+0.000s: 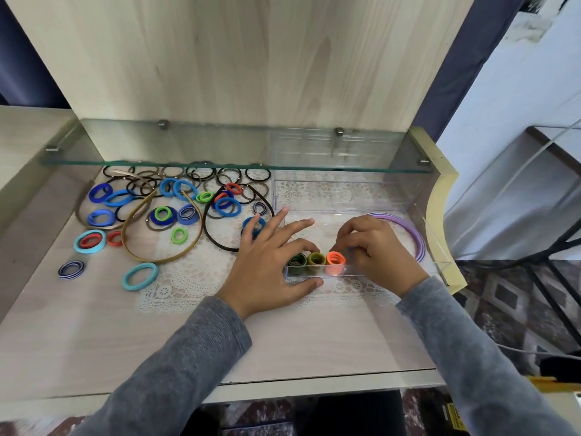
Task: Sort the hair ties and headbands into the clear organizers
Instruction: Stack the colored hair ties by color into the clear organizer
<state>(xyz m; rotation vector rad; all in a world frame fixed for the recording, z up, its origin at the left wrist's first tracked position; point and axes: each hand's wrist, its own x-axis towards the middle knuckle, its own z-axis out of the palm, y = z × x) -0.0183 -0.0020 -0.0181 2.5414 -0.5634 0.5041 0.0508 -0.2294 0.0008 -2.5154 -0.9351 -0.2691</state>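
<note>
Nearest to me, my left hand (273, 262) lies spread over the lace doily (176, 278), thumb along the near wall of the narrow clear organizer (355, 272) and forefinger curled at its far side, so the light tray does not slide while I load it. My right hand (374, 247) has its fingertips gathered in a pinch on the orange hair ties (335, 259), setting them upright on edge at the right end of a row. Beside them stand the olive hair ties (317, 259) and the dark green hair ties (298, 261), packed by colour so each bundle props up its neighbour.

Just beyond my right hand, the purple headbands (415, 234) curve inside a larger clear organizer (434, 234), which I judge suits their wide arcs.

Farther left, the unsorted pile is spread out flat: blue hair ties (226, 206), a turquoise hair tie (140, 276) near me, small green ones, and a tan headband (163, 243) with a dark brown headband (217, 234) looped through the rest. Most sorting remains, I judge.

Farthest, under the glass shelf (220, 165), thin black hair ties (257, 174) sit in a line, and another clear box (333, 146) waits on the shelf.
</note>
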